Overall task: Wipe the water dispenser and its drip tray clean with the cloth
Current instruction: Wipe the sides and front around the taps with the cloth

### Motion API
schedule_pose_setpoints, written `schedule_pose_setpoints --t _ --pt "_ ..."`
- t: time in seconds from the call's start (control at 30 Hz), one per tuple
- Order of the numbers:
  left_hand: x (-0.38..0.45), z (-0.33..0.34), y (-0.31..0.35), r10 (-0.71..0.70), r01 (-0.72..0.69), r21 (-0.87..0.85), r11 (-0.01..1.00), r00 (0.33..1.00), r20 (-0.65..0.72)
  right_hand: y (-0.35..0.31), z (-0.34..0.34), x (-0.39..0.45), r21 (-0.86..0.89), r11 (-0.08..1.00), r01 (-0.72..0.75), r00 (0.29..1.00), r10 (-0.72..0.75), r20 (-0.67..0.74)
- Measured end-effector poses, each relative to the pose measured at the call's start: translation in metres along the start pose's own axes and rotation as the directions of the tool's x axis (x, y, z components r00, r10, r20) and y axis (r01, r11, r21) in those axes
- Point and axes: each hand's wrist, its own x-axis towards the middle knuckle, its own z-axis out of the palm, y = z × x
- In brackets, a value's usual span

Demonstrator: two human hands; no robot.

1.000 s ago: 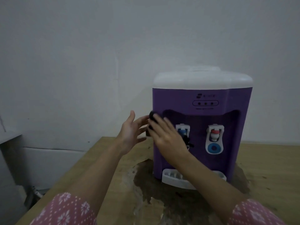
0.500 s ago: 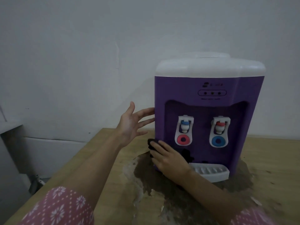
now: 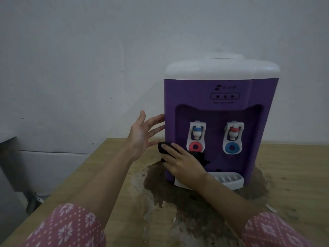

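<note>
Two hands: both are seen reaching in from the lower edge of the frame, each arm ending in a pink sleeve with a white flower print.
Left hand (image 3: 141, 134): held open at centre left, fingers (image 3: 156, 119) spread apart and straight, their tips laid against the left side of the dispenser.
Right hand (image 3: 183, 162): placed flat at the lower left corner of the dispenser front, fingers together and stretched over the cloth, which is pressed against the purple panel.
Cloth: a small dark cloth (image 3: 162, 147) is seen under the right fingers, one end showing at the dispenser's left edge, another dark fold showing beside the thumb.
Dispenser: a purple plastic water dispenser with a white top (image 3: 220, 97) is stood right of centre on the bench, close to the pale wall (image 3: 89, 59).
Taps: two white taps are set in the front recess, the left one (image 3: 196, 135) with a blue cap and red button, the right one (image 3: 232, 136) with a red cap and blue button.
Drip tray: a white slotted drip tray (image 3: 229, 180) is seated at the base of the front, its left part covered by the right wrist.
Bench: a worn wooden bench (image 3: 293, 175) is seen carrying the dispenser, with a dark stained patch (image 3: 169, 191) around its base.
</note>
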Motion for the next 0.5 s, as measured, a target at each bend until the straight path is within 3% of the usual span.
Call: schedule_pose_setpoints --t 0.07,0.13,0.2,0.27,0.4,0.5 --pt "-0.005 0.001 0.002 0.039 -0.038 0.055 0.998 0.999 -0.024 0.001 -0.005 -0.004 0.040 0.994 0.098 0.981 -0.104 0.163" --pt "-0.011 0.005 0.004 0.143 -0.128 0.123 0.984 0.983 -0.117 0.006 -0.007 -0.011 0.309 0.949 0.056 0.950 -0.146 0.277" --pt "-0.017 0.013 0.007 0.284 -0.249 0.162 0.955 0.925 -0.253 0.013 -0.021 -0.015 0.625 0.759 -0.182 0.966 0.018 0.260" --pt "-0.022 0.025 0.006 0.411 -0.361 0.198 0.911 0.829 -0.379 0.018 -0.042 -0.011 0.814 0.526 -0.248 0.956 0.267 0.119" --pt "-0.034 0.058 0.003 0.578 -0.524 0.258 0.812 0.659 -0.482 0.024 -0.091 0.002 0.973 0.183 -0.142 0.744 0.668 -0.017" --pt "-0.044 0.080 0.008 0.654 -0.597 0.268 0.756 0.685 -0.321 0.024 -0.113 0.007 0.992 -0.122 -0.012 0.624 0.775 0.103"
